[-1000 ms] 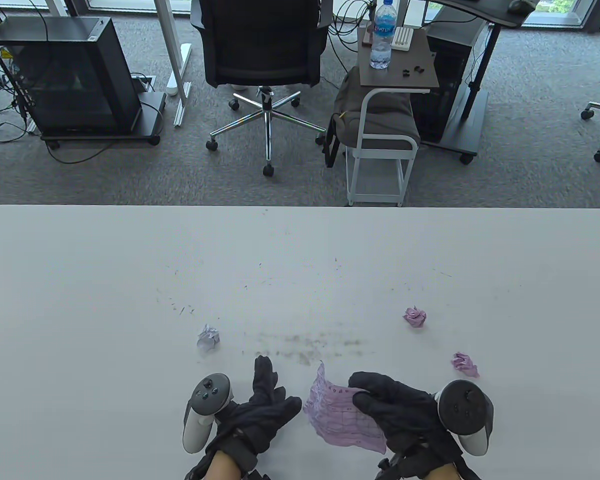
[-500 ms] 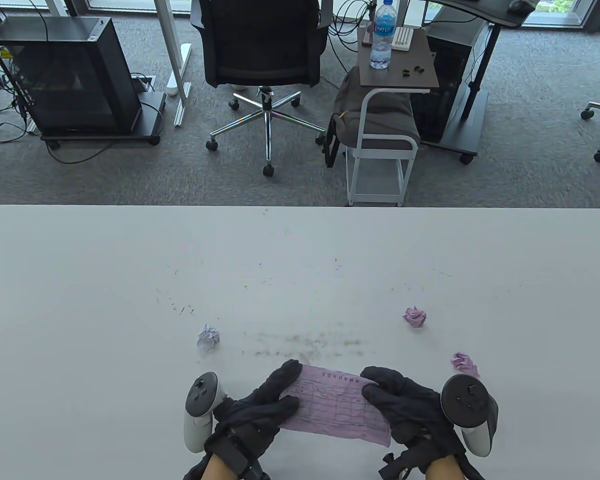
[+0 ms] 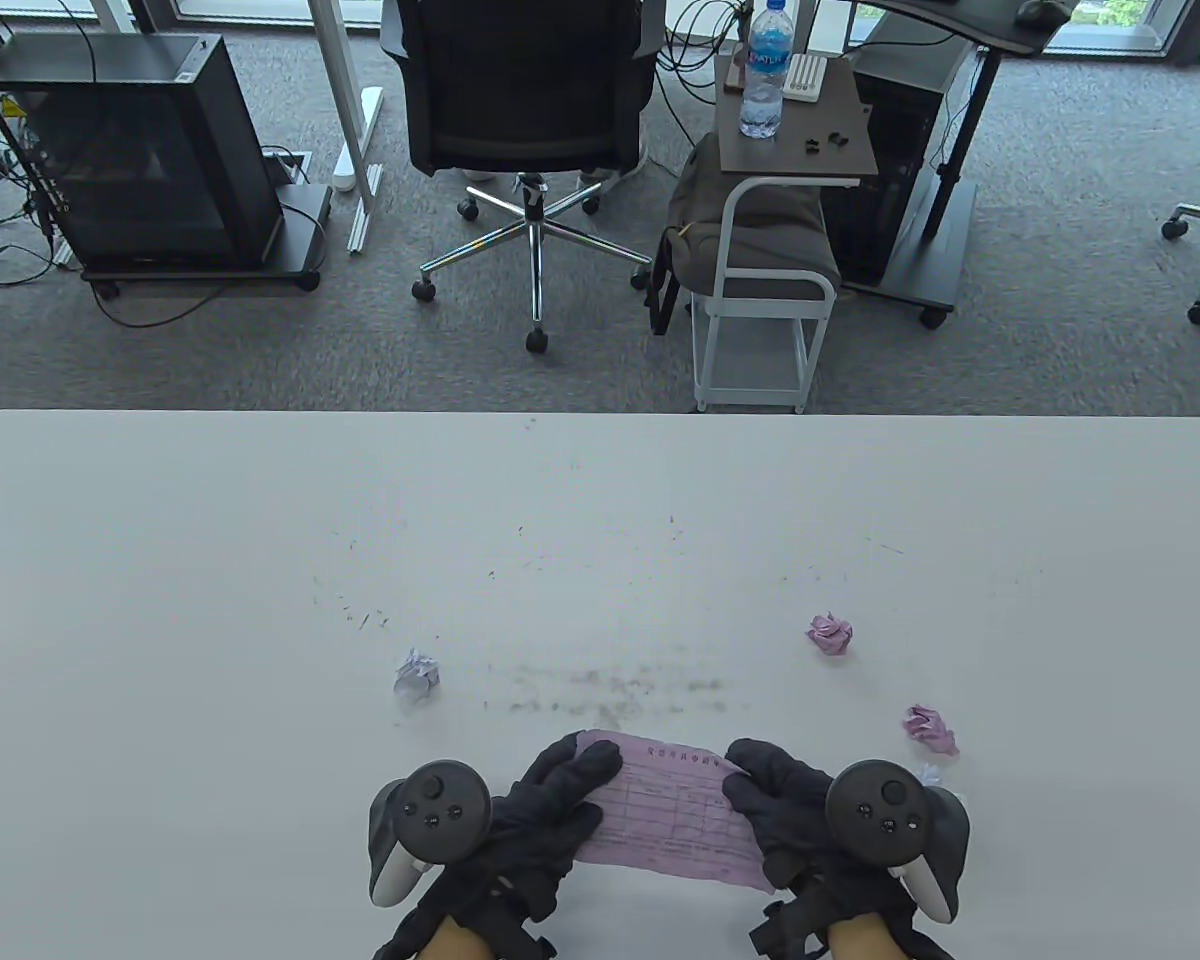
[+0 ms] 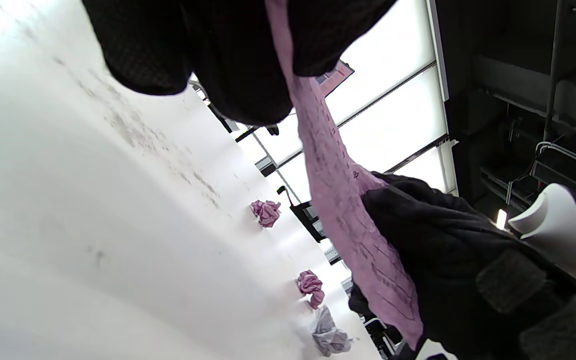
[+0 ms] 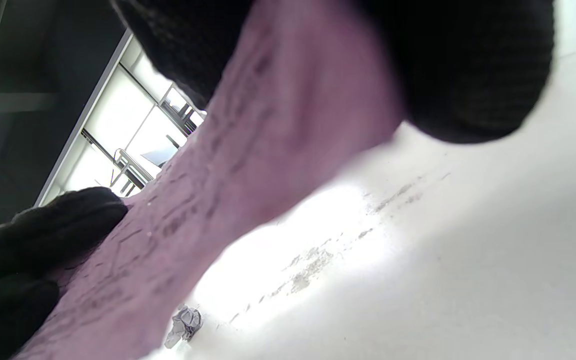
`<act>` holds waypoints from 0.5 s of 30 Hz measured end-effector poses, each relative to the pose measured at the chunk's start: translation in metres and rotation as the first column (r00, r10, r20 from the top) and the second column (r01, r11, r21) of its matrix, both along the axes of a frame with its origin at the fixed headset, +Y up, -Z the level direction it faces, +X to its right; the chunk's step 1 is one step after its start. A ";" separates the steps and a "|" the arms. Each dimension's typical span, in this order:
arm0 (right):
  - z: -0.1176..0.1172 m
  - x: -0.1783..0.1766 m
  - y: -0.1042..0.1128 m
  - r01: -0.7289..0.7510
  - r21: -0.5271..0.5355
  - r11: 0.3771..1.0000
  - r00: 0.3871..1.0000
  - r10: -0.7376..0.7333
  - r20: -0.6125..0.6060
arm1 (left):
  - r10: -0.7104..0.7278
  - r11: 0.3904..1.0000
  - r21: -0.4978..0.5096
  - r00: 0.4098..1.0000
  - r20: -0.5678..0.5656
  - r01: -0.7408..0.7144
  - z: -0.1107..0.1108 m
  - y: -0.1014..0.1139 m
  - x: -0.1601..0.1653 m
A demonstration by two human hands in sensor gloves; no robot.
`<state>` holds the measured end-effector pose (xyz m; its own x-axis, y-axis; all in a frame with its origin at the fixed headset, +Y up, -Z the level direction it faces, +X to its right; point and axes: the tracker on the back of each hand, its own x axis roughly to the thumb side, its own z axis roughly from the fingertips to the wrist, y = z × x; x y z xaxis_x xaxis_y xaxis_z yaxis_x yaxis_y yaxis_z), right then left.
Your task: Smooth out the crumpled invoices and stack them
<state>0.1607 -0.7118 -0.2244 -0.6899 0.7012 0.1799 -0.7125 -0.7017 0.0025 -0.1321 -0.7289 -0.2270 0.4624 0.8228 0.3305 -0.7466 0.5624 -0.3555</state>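
Paper, knit cloth and a scuffed matt tabletop

The pink invoice (image 3: 672, 815) is thin paper, creased all over and printed with a dark grid; the gloves on the left hand (image 3: 535, 825) and right hand (image 3: 790, 820) are black knitted cloth, matt and slightly fuzzy. The trackers (image 3: 447, 797) look like smooth plastic, dark on top and pale grey below. The table (image 3: 210, 560) is a pale, matt, smooth surface smudged with grey marks, and the crumpled balls (image 3: 830, 633) are wrinkled paper.
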 end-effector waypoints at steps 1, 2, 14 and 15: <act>0.001 -0.001 0.001 -0.017 0.013 1.000 1.000 0.017 0.002 | -0.030 0.999 0.018 1.000 -0.005 0.030 0.001 0.001 0.001; 0.001 -0.002 0.001 -0.027 0.020 0.999 1.000 0.027 0.003 | -0.047 0.999 0.028 0.999 -0.008 0.047 0.001 0.002 0.002; 0.004 -0.010 0.000 -0.139 0.048 0.989 0.990 0.139 0.004 | -0.193 0.980 0.044 0.981 -0.022 0.194 0.004 -0.003 0.008; 0.004 -0.011 0.001 -0.151 0.049 0.987 0.989 0.151 0.005 | -0.185 0.982 0.038 0.983 -0.020 0.185 0.004 -0.002 0.007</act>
<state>0.1493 -0.7108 -0.2201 -0.7872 0.5796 0.2107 -0.5987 -0.8002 -0.0353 -0.1247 -0.7313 -0.2225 0.6109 0.7089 0.3525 -0.6339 0.7047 -0.3185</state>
